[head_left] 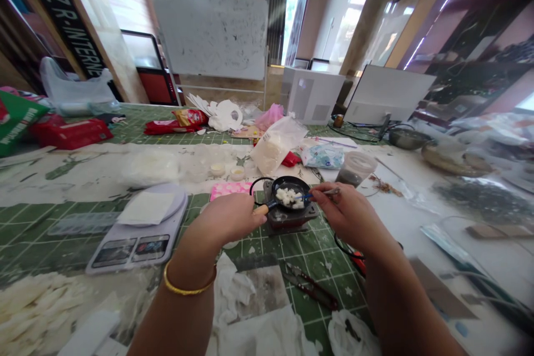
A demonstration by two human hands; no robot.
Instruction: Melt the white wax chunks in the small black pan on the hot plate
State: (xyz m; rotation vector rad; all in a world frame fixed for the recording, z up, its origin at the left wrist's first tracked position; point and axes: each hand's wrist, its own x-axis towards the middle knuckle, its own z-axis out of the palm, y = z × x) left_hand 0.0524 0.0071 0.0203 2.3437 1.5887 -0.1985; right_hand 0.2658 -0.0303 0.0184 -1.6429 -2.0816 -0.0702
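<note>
A small black frying pan rests on a little dark hot plate at the middle of the table. White chunks lie in the pan. My left hand is closed on the pan's light wooden handle, coming in from the left. From the right, my right hand pinches a thin stirring tool with a blue part, its tip among the chunks; its exact kind I cannot make out. Behind my left hand lies a pink mould.
A kitchen scale with white paper on it stands left. Scissors-like snips and white tissues lie in front of the hot plate. Behind it are a bag of white material and a plastic cup. White flakes fill the near left.
</note>
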